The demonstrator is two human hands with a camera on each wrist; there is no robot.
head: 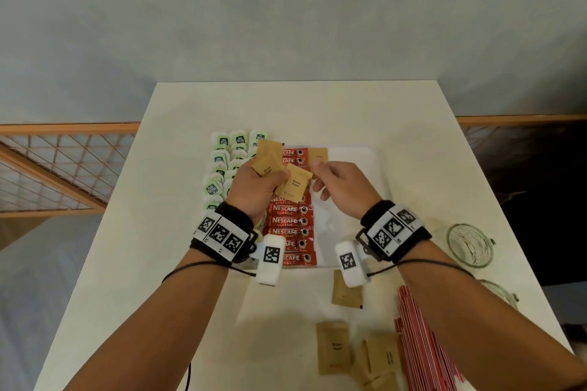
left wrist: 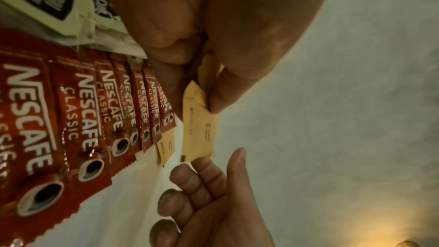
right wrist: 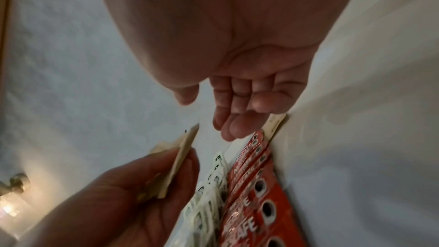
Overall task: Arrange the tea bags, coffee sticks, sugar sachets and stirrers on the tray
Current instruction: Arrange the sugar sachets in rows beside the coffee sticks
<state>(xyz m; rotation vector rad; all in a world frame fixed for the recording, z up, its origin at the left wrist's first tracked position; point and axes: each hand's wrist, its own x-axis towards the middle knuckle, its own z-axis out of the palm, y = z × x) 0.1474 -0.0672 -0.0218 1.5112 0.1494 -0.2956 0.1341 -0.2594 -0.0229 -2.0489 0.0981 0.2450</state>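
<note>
We hold two brown sugar sachets [head: 281, 170] fanned in our left hand [head: 254, 189], thumb clamped over them, above the red coffee sticks [head: 290, 220] on the white tray [head: 355, 165] at the desk [head: 413, 136] centre. Our right hand [head: 341, 186], fingers loosely curled and holding nothing, reaches for the nearer sachet. We judge the risk to be a loose transfer: the sachet could drop onto the coffee sticks or tea bags [head: 222, 162] and disturb their rows.
</note>
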